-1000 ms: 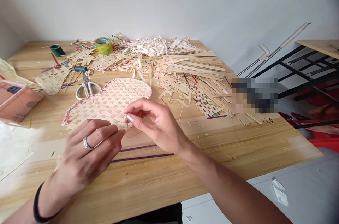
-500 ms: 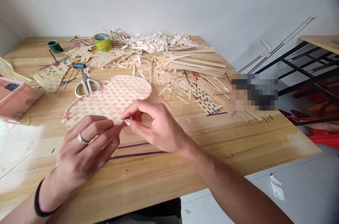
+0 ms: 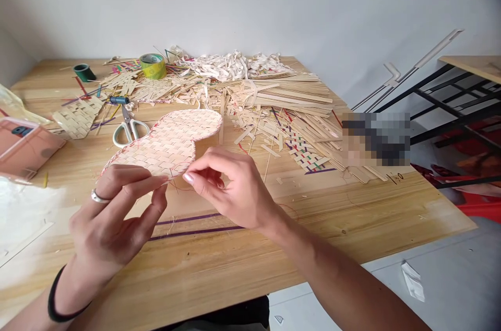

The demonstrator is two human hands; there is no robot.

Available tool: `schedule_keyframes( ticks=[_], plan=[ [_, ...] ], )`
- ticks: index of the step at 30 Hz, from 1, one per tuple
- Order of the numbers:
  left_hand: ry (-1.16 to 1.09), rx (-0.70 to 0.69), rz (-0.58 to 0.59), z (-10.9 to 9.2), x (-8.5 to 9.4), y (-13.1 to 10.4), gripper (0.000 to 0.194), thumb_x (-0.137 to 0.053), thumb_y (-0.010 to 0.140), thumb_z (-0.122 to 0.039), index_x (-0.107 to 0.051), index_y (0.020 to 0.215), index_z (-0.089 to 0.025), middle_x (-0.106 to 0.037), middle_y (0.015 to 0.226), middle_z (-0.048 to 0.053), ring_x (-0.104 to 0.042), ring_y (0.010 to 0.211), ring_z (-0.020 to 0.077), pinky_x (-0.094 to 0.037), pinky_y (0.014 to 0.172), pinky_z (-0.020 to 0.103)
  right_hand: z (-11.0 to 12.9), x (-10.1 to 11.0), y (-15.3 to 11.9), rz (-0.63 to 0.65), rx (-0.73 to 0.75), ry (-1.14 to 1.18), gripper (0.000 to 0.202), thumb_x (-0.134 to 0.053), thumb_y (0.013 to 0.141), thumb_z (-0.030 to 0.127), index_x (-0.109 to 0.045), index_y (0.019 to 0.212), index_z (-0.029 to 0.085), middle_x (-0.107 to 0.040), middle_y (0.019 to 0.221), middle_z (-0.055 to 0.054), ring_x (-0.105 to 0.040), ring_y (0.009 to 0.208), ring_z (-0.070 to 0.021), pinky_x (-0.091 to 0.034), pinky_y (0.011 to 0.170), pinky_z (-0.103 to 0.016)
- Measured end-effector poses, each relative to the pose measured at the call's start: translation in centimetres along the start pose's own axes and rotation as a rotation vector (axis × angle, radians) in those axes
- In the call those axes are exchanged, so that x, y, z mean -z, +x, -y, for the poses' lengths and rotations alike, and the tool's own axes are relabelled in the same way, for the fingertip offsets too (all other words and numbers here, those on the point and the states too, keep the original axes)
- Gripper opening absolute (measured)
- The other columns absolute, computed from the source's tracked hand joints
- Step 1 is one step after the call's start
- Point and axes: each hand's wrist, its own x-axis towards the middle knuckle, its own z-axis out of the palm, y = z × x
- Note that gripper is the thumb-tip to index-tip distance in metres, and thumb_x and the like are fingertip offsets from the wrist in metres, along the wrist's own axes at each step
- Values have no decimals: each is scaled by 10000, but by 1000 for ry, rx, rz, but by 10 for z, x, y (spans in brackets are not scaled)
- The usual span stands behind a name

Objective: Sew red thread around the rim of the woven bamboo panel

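A pale woven mat [image 3: 168,135] with curved lobes and a red-stitched rim lies before me, its near right side lifted off the table. My left hand [image 3: 113,211], ringed and with a black band at the wrist, pinches its near edge between thumb and fingers. Just to the right, my right hand [image 3: 235,190] is closed in a pinch beside the same edge. What sits between its fingertips is too small to make out. Fine red thread [image 3: 178,188] loops by the fingertips of both hands.
White-handled scissors [image 3: 131,130], a dark blue spool [image 3: 118,99], yellow tape [image 3: 153,66] and a green spool [image 3: 84,72] lie behind. Cut strips [image 3: 289,96] heap across the back. A pink box [image 3: 31,148] stands left. Purple strips [image 3: 195,229] lie in front.
My left hand has shifted left and down a little, its fingers less bunched. The woven mat's near right edge has come up and now shows between my hands.
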Motion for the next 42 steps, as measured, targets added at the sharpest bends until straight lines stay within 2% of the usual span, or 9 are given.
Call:
schedule_keyframes(
  ticks=[6, 9, 11, 15, 17, 22, 31, 36, 42],
  plan=[
    [-9, -15, 2, 1, 0, -2, 312, -770, 860, -5, -707, 1097, -198, -702, 964, 14, -682, 840, 136, -562, 753, 273, -3, -6, -1, 83, -116, 84, 154, -680, 1015, 255, -764, 929, 159, -727, 850, -24, -606, 699, -110, -486, 653, -240],
    [9, -4, -8, 1, 0, -2, 308, -767, 864, -12, -706, 1096, -205, -703, 970, 16, -688, 842, 140, -571, 761, 284, -6, -7, -1, 54, -82, 31, 93, -688, 993, 200, -755, 940, 164, -751, 940, -51, -655, 799, -137, -532, 759, -269],
    [8, 7, -16, 1, 0, -2, 310, -763, 870, -24, -702, 1098, -226, -705, 962, 8, -692, 832, 141, -577, 754, 289, -7, -7, -2, 95, -142, 108, 45, -719, 971, 198, -737, 943, 168, -759, 942, -52, -689, 849, -149, -554, 802, -279],
    [6, 5, -20, 1, 1, -1, 284, -758, 873, -23, -699, 1077, -212, -703, 954, 11, -691, 824, 140, -576, 744, 292, -6, -7, -5, 327, -497, 501, 281, -782, 943, 399, -630, 1019, 175, -713, 793, 0, -642, 561, -106, -505, 527, -217],
    [4, 2, -12, 0, 1, 0, 300, -757, 867, -3, -697, 1078, -207, -702, 960, 12, -693, 835, 142, -578, 767, 294, -6, -9, -7, 336, -533, 513, 364, -812, 909, 445, -582, 1017, 184, -684, 768, 21, -589, 476, -86, -437, 444, -199],
    [-13, 1, -24, 0, 1, 1, 338, -765, 856, 6, -693, 1098, -220, -701, 974, 12, -693, 842, 151, -574, 782, 303, -7, -16, -10, 101, -167, 92, 259, -796, 927, 358, -600, 945, 190, -714, 850, -6, -605, 578, -82, -482, 564, -225],
    [-40, -8, -20, -1, -1, 1, 230, -743, 882, -9, -685, 1051, -154, -676, 948, 34, -665, 833, 143, -537, 783, 285, -6, -20, -17, -46, 241, -316, 97, -617, 1026, 184, -617, 1122, 201, -779, 962, -24, -724, 741, -121, -539, 653, -265],
    [-17, 18, -14, -1, -1, 0, 196, -729, 897, -49, -680, 1037, -176, -681, 950, 28, -684, 835, 156, -539, 801, 284, -8, -16, -13, -10, 458, -375, 190, -611, 1007, 58, -651, 1163, 159, -778, 1097, -52, -751, 1013, -139, -590, 816, -239],
    [-40, 15, -26, -2, -1, 0, 214, -733, 889, -42, -686, 1046, -179, -679, 939, 28, -679, 814, 154, -539, 783, 284, -11, -13, -9, -54, 518, -300, 175, -611, 1014, 19, -688, 1126, 130, -776, 1078, -53, -743, 985, -117, -605, 875, -228]
  ],
)
